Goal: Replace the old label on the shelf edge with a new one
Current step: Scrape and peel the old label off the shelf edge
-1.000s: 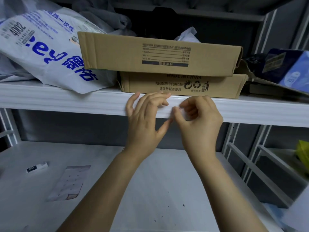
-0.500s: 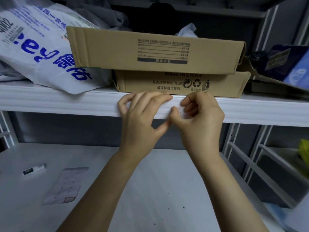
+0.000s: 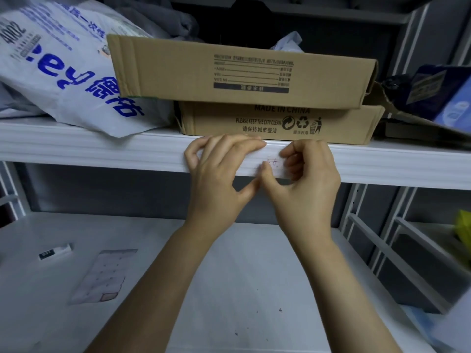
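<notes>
Two hands: both are up at the shelf edge (image 3: 102,151), meeting over one label (image 3: 274,165).
Left hand (image 3: 216,179): released; its nearly straight fingers lie flat across the label's left part, with the thumb below the edge.
Right hand (image 3: 305,189): fingers curled, thumb tip and index tip on the label's right part. I cannot tell whether it nips a lifted end or only presses.
Label: a white paper strip along the front face of the edge, just below the boxes (image 3: 242,70). Faint red handwriting shows between the hands.
Old or new: cannot tell.
Done: about half at most, by my judgement. No second label shows on the edge.
Left: if this is the old one, peel it off and stick on a fresh one. If it is the new one, rub it flat to both ends.
Sheet (image 3: 102,273): thin gridded backing paper on the lower shelf (image 3: 229,289). It looks mostly stripped, with one pinkish cell at a bottom corner; likely the supply.
Shelf edge: white painted metal, ribbed lengthwise. The ribs may leave the paper unstuck in places.
Boxes: two flat brown corrugated cartons, stacked, with black print.
Bag (image 3: 63,72): crinkly white plastic with blue print, overhanging the edge at left.
Block (image 3: 54,252): a small white bar with a dark band, near the sheet. I cannot tell what it is.
</notes>
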